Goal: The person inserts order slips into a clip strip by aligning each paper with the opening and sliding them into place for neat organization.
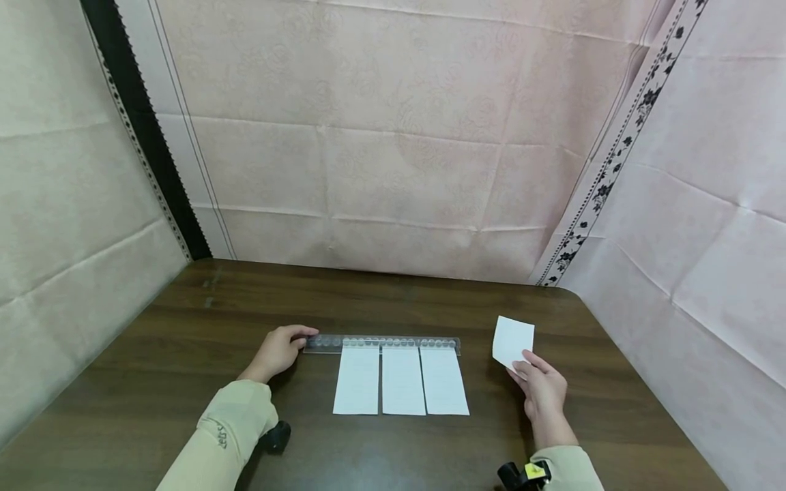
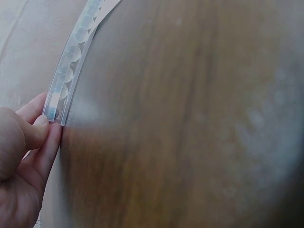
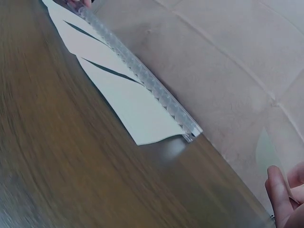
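A clear plastic strip [image 1: 322,344] with a row of round discs inside lies across the table. Three white paper slips, the left slip [image 1: 357,382], the middle slip [image 1: 402,383] and the right slip [image 1: 445,383], extend from its lower edge toward the person, side by side with narrow gaps. My left hand [image 1: 278,352] pinches the strip's left end between thumb and fingers, also seen close up in the left wrist view. Off to the right, my right hand [image 1: 543,389] holds another white paper slip [image 1: 513,339] by its lower corner, raised and tilted, apart from the strip.
The brown wood-grain table [image 1: 153,382] has rounded far corners. Pale cloth [image 1: 393,170] hangs behind it, with more cloth on both sides. A dark wrist device [image 1: 276,436] is at the left cuff, and another wrist device [image 1: 522,475] at the right one.
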Tool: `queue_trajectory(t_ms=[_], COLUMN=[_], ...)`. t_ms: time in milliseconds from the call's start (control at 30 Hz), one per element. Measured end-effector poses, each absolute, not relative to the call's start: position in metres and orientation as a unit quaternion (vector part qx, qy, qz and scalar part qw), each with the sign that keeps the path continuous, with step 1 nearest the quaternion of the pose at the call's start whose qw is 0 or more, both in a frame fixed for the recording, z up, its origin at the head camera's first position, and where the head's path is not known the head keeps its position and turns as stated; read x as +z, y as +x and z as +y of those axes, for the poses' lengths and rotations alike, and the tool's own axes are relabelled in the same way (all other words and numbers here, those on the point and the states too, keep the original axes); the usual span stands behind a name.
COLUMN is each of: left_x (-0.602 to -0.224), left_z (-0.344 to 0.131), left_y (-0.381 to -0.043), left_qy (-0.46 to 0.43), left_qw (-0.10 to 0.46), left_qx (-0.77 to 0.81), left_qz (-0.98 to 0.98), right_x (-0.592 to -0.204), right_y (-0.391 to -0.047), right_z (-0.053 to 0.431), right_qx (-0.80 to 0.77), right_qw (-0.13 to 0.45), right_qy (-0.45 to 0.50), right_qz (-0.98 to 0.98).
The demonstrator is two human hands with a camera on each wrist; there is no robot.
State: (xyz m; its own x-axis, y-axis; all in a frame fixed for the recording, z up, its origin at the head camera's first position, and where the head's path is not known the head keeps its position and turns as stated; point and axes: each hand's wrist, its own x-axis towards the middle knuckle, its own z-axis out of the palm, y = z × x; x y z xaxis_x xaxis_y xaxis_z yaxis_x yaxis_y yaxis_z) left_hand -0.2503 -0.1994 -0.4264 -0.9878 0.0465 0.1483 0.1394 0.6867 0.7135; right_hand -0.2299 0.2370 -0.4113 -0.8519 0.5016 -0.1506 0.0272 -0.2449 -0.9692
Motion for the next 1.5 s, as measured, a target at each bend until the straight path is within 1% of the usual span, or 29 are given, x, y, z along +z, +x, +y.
queue_trajectory(t_ms=[567,867,1333,1500], left_x=[-0.427,-0.429,-0.429,-0.429], left_z=[-0.200,-0.201,-0.202,-0.202], left_y=[-0.251,-0.252,-0.253,-0.253], left_qy=[-0.049,-0.055,-0.054,-0.055], left_qw=[0.059,0.066,0.062,0.062], left_qx=[-0.388,-0.384,-0.386,-0.386], left_qz=[-0.918,-0.919,-0.919,-0.919], right_x=[-0.408,-0.404,-0.398,-0.400], right_y=[-0.230,-0.230,-0.231,-0.230], right_z=[0.216,0.204,0.183,0.176], right_qx=[0.770,0.770,0.774,0.781], right_qw=[0.147,0.117,0.105,0.110], right_qy=[-0.205,-0.184,-0.177,-0.170], right_qz=[-0.585,-0.599,-0.598,-0.591])
